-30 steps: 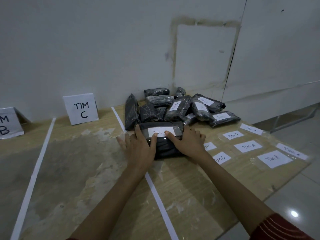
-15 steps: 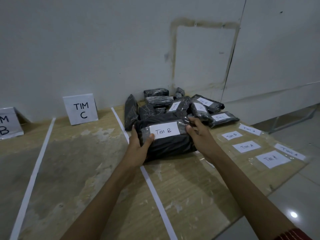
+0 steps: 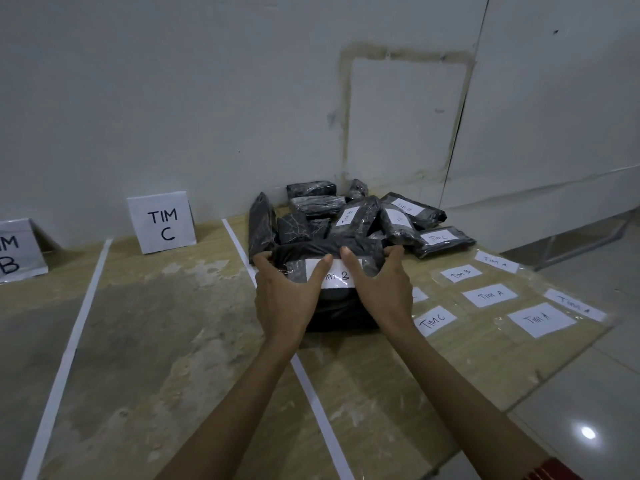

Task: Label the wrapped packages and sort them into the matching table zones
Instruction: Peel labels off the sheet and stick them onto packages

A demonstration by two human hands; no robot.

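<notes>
Clamped between left hand (image 3: 287, 296) and right hand (image 3: 381, 289): bulging package (image 3: 341, 315) in glossy black plastic, long axis left-right, white paper label (image 3: 338, 277) facing camera.

Grey wall (image 3: 207, 98) w/ stains, glossy floor (image 3: 588, 393)

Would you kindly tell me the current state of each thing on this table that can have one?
TIM B package: labelled, held at both ends, label facing up.
Left hand: grips the package's left end.
Right hand: grips its right end.
Package pile: heaped by the wall, several showing labels.
Loose labels: flat on the table, unused.
TIM C sign: upright against the wall.
</notes>
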